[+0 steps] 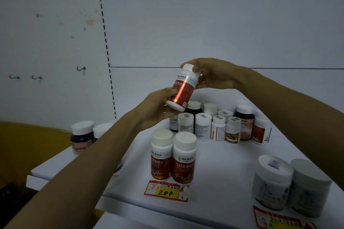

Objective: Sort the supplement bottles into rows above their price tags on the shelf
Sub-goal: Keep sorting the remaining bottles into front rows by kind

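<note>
Both hands (pixel 186 89) grip a red bottle (pixel 181 91) mid-frame; setting it down carelessly could topple the pair (pixel 173 156) below.

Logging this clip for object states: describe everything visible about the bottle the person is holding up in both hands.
The held bottle is white, plastic-looking, with a white cap still on and a glossy red label with Chinese print under a white band. It is tilted, cap up and leaning right, raised above the bottles standing on the shelf. The left hand grips its base; the right hand holds the cap end. Nothing else touches it.
</note>
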`<state>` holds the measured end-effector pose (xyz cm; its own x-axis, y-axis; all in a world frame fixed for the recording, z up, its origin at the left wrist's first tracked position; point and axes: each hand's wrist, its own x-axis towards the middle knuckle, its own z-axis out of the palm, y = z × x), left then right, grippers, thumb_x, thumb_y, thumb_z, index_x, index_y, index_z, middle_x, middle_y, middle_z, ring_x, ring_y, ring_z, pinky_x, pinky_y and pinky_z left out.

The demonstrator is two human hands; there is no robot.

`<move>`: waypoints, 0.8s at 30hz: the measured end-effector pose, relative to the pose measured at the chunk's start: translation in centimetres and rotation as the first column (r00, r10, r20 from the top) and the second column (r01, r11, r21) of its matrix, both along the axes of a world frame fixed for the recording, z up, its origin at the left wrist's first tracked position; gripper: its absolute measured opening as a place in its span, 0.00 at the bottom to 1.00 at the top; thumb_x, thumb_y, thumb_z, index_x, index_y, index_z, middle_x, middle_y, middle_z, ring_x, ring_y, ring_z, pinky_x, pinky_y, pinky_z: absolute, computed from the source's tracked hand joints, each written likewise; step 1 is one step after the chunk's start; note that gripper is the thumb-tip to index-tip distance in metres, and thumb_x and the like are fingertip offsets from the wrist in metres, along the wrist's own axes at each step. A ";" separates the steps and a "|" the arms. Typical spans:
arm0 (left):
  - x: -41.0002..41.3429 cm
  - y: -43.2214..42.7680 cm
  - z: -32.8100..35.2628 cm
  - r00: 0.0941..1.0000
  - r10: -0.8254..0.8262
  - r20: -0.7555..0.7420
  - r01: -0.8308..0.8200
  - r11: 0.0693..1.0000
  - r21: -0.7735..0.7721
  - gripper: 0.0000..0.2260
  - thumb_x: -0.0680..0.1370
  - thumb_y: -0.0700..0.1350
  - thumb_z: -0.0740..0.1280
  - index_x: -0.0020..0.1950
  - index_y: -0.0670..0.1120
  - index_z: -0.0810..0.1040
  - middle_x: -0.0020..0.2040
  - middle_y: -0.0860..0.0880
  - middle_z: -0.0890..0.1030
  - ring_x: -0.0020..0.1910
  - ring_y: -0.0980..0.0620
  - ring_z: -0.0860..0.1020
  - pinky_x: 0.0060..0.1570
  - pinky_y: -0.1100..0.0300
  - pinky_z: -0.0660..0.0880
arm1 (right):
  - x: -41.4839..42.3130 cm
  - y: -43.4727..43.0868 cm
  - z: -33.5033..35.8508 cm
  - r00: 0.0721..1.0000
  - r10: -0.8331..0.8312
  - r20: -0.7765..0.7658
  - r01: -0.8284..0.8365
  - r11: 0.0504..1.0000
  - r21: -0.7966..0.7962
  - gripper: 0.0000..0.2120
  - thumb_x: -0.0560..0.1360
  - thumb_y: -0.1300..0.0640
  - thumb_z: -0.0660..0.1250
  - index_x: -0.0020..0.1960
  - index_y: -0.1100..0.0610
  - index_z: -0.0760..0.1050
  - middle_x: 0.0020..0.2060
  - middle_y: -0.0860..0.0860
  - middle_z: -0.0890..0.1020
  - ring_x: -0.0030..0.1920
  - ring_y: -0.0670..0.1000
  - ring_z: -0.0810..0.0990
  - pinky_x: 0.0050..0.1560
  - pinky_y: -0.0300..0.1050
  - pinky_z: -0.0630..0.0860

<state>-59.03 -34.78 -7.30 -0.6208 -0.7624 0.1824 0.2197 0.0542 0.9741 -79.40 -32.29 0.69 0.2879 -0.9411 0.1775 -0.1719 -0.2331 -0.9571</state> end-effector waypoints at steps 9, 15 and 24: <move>-0.6 0.5 -1.4 0.954 0.297 -0.031 -0.297 0.930 -0.217 0.20 0.73 0.40 0.70 0.64 0.48 0.71 0.55 0.47 0.80 0.51 0.51 0.80 0.46 0.63 0.78 | 0.5 0.2 -0.4 0.992 -0.034 -0.118 0.031 0.999 -0.027 0.13 0.77 0.61 0.63 0.58 0.50 0.77 0.55 0.53 0.76 0.54 0.56 0.79 0.54 0.51 0.80; -0.4 0.5 -1.5 0.951 0.310 0.000 -0.302 0.926 -0.226 0.21 0.73 0.40 0.70 0.65 0.47 0.71 0.57 0.45 0.80 0.54 0.49 0.80 0.51 0.58 0.77 | 0.7 0.0 -1.0 0.993 -0.055 -0.101 0.052 0.998 -0.030 0.14 0.77 0.58 0.64 0.62 0.51 0.75 0.56 0.52 0.77 0.53 0.55 0.80 0.51 0.49 0.81; 1.1 0.0 -2.1 0.943 0.328 0.052 -0.306 0.920 -0.244 0.22 0.72 0.40 0.71 0.65 0.48 0.71 0.58 0.46 0.80 0.55 0.49 0.80 0.51 0.58 0.77 | 1.9 -0.9 -1.8 0.989 -0.063 -0.136 0.065 0.998 0.016 0.16 0.76 0.57 0.65 0.64 0.56 0.73 0.55 0.55 0.78 0.50 0.54 0.82 0.46 0.47 0.81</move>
<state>-57.92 -34.82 -9.45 -0.3754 -0.8662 0.3300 0.0660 0.3301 0.9416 -77.45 -33.23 -1.15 0.2470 -0.9614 0.1214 -0.3136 -0.1978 -0.9287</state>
